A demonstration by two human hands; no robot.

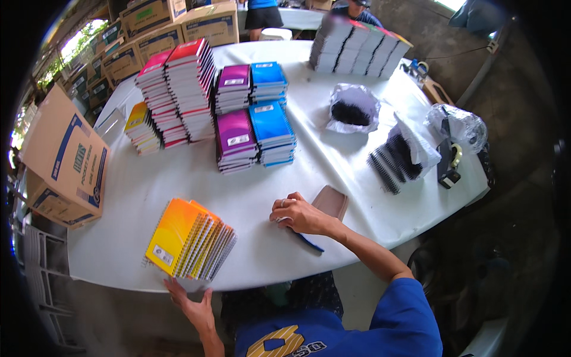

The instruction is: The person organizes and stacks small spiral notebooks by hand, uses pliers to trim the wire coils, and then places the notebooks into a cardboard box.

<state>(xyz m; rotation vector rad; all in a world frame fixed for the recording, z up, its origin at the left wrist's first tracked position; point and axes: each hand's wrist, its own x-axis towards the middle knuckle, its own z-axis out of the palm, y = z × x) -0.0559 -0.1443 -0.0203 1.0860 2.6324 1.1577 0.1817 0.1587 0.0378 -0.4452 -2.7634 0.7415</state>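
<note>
A stack of yellow and orange spiral notebooks (172, 235) leans in a fanned pile near the table's front edge, its wire bindings facing right. My left hand (195, 308) is just below that stack at the table edge, fingers and thumb apart, with nothing in it. Over the table, my right hand (299, 215) has its fingers curled together. A bit of white shows at the fingertips, too small to name. Beneath this hand lies a slim dark blue tool (308, 242), partly hidden. Right behind the wrist is a flat brown pouch (331, 202).
Purple notebooks (237, 135), blue notebooks (272, 130) and tall red stacks (189, 83) stand farther back. Black binding coils (389, 160) spill from a plastic bag, left of a tape dispenser (447, 166). An open carton (71, 160) stands left. Other people are beyond the table.
</note>
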